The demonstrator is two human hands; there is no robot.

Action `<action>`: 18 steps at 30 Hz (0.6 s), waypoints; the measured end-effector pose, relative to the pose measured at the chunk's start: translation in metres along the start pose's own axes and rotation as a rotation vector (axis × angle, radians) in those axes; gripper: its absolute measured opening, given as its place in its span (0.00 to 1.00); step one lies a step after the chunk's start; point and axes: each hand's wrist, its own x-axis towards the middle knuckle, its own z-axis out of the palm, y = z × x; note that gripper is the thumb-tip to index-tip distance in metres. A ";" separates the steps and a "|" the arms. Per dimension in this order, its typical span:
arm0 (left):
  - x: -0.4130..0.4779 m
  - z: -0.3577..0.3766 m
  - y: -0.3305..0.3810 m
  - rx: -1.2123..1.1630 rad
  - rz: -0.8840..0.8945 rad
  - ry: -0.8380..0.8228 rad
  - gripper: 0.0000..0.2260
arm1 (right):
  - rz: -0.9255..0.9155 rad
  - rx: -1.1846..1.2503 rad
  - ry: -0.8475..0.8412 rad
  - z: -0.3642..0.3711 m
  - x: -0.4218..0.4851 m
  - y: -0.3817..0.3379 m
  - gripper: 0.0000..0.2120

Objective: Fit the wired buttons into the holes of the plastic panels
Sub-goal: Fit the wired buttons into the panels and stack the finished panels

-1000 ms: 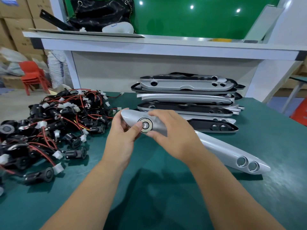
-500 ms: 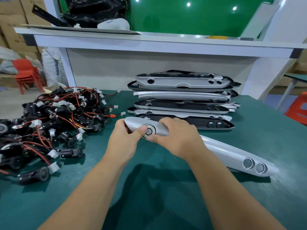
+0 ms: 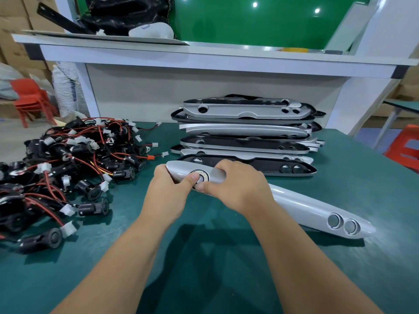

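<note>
Thumbs [image 3: 190, 179] now closer on button [image 3: 202, 174]; left hand [image 3: 167, 193], right hand [image 3: 240, 189] around panel [image 3: 306, 207].

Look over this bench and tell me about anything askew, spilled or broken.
Nothing looks broken or spilled. The stack of panels at the back is ragged, ends staggered. The wired buttons lie in a tangled heap on the left of the table. The silver panel gripped by the left hand and right hand looks sound.

Table [image 3: 362, 182]: green top, fills the lower frame.
Shelf [image 3: 226, 57]: white, across the top.
Bag [image 3: 127, 17]: black, on the shelf, upper left.
Board [image 3: 260, 21]: glossy green, top centre.
Chair [image 3: 29, 96]: red, left edge.
Sack [image 3: 65, 87]: white, beside the chair.
Boxes [image 3: 13, 12]: cardboard, upper left corner.
</note>
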 end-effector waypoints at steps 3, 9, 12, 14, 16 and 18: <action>0.000 0.000 0.001 0.001 0.000 -0.004 0.13 | -0.027 -0.048 0.033 0.002 0.000 0.001 0.24; 0.000 -0.001 -0.001 -0.101 -0.048 -0.061 0.13 | -0.082 -0.123 0.008 0.006 0.000 0.005 0.29; 0.000 -0.002 -0.002 -0.127 -0.054 -0.070 0.13 | -0.055 -0.110 -0.012 0.008 0.002 0.004 0.29; 0.000 -0.002 -0.002 -0.124 -0.054 -0.075 0.13 | -0.061 -0.105 0.002 0.009 0.002 0.003 0.27; -0.001 -0.002 -0.001 -0.111 -0.049 -0.070 0.13 | -0.062 -0.095 0.010 0.009 0.002 0.003 0.27; -0.001 -0.001 0.000 -0.078 -0.039 -0.053 0.14 | -0.052 -0.076 0.008 0.008 0.002 0.002 0.25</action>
